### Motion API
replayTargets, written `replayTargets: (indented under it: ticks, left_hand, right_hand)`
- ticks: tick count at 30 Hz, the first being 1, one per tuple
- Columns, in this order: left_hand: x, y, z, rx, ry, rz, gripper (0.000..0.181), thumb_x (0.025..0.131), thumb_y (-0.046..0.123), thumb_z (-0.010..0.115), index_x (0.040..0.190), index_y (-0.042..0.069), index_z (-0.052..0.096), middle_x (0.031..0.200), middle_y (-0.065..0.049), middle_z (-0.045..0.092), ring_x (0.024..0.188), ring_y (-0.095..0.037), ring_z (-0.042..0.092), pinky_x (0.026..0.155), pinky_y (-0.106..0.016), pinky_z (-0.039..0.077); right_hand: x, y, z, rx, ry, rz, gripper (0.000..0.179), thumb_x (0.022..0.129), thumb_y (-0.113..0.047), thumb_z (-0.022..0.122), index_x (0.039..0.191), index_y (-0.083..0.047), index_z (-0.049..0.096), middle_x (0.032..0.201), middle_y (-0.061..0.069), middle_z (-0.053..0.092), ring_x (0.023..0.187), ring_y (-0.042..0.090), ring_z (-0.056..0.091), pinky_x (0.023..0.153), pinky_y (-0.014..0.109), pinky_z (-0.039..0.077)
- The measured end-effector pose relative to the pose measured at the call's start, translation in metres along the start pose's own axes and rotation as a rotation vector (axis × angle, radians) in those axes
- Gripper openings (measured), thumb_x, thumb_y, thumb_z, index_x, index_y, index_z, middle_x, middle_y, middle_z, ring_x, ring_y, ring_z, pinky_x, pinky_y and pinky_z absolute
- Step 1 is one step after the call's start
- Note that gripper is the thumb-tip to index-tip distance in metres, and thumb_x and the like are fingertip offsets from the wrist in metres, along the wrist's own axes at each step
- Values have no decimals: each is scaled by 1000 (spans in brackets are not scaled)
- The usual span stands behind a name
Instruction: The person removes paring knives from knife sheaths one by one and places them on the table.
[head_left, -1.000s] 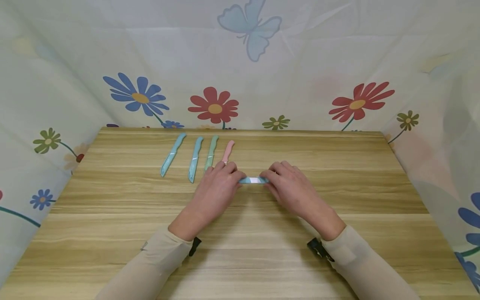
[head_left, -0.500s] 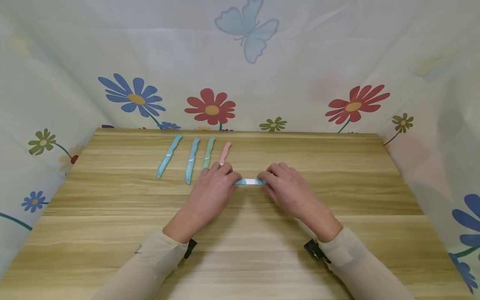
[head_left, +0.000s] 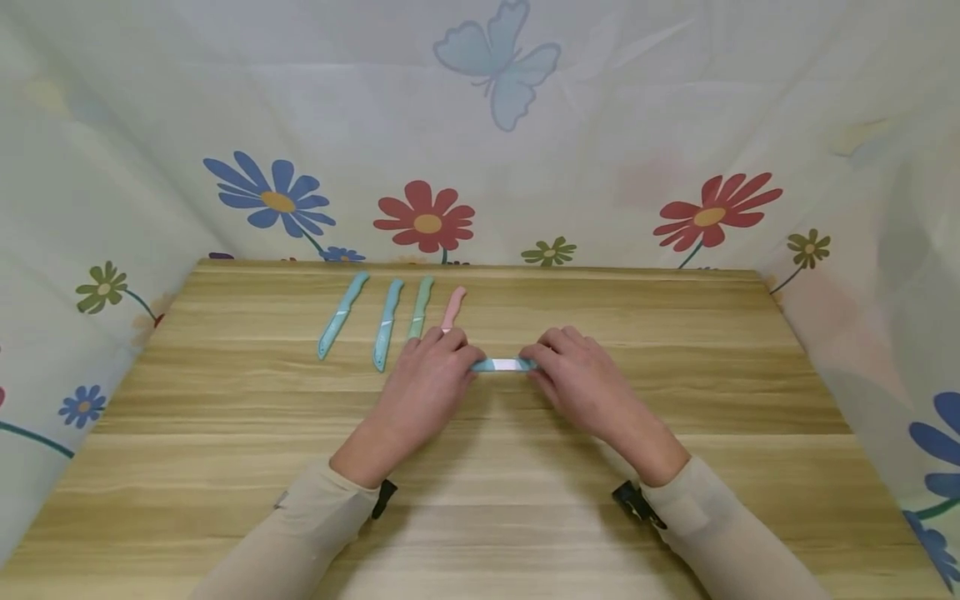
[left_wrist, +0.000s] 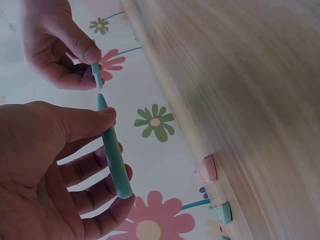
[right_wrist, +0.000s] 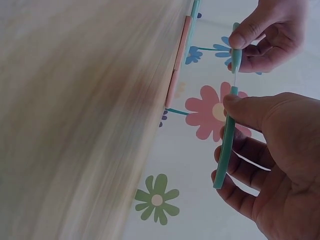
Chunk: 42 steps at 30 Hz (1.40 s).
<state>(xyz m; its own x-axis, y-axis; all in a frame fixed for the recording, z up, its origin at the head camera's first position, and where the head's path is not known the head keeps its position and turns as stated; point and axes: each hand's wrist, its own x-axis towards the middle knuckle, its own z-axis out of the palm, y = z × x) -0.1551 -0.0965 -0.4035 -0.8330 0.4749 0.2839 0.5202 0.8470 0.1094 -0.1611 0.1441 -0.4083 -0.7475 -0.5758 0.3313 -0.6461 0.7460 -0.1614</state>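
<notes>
Both hands hold one teal knife (head_left: 505, 365) level over the table, with a strip of white blade showing between its two teal parts. My left hand (head_left: 431, 375) pinches the left part between thumb and fingers; in the left wrist view this teal part (left_wrist: 115, 160) looks rounded. On the other side my right hand (head_left: 581, 375) grips the right part, a long, slightly curved teal piece (right_wrist: 227, 140) in the right wrist view. Which part is handle and which is sheath I cannot tell.
Left of the hands lie two blue knives (head_left: 343, 317) (head_left: 387, 325), a green knife (head_left: 422, 308) and a pink knife (head_left: 453, 308) on the wooden table (head_left: 480, 533). The left hand hides the pink knife's lower part. A flowered cloth (head_left: 600, 125) hangs behind the table.
The strip of white blade between the two hands shows slightly wider than a second ago. Both hands stay nearly in place, and the lying knives have not moved.
</notes>
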Motion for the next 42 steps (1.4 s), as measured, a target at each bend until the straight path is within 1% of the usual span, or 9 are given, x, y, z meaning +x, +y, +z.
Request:
replayTargets:
  ticks: [4,11,19,24,27,35,42]
  left_hand:
    - [1,-1,0,10,12,5,26,89,22,89,114,17,82,99,0,65,93,-26,62,68,-39,50]
    - [0,-1,-1,-2,10,-4,23,90,20,88,113,17,82,98,0,64,90,-24,59,68,-39,48]
    - [-1,-2,-2,13,36,6,22,90,19,88,111,17,82,97,0,64,89,-24,58,68,-39,48]
    - [0,-2,-3,10,30,1,22,91,20,88,112,16,82,98,0,64,89,-24,58,68,-39,48]
    - [-1,-2,-3,7,25,-4,23,91,21,88,112,16,82,98,0,64,89,-25,58,69,-40,49]
    - [-1,-3,-2,3,37,1,22,90,20,88,111,16,82,97,0,64,89,-24,59,69,-40,50]
    - [-1,-3,-3,5,24,-10,24,90,21,88,113,16,82,98,0,64,88,-24,58,69,-39,49]
  right_hand:
    - [0,-1,-1,3,-1,2,25,94,-14,84,118,-11,77,107,4,67,92,24,59,75,38,52]
    - [0,0,-1,9,10,-1,24,94,-14,84,117,-11,77,107,5,68,92,24,60,75,39,53]
    - [2,2,-2,6,19,-6,24,93,-15,85,116,-10,78,107,5,68,91,24,60,75,39,53]
    - [2,4,-1,4,29,-8,25,93,-14,85,116,-11,78,106,5,68,90,24,60,73,38,52]
    - [1,4,-1,7,20,-7,25,93,-14,85,116,-11,78,106,4,67,89,23,59,72,37,51]
    - [1,4,-1,2,6,8,25,93,-15,85,117,-11,78,106,4,67,90,22,58,74,36,51]
    - [0,3,-2,4,10,13,25,93,-15,85,117,-11,78,106,4,66,90,22,58,74,36,51]
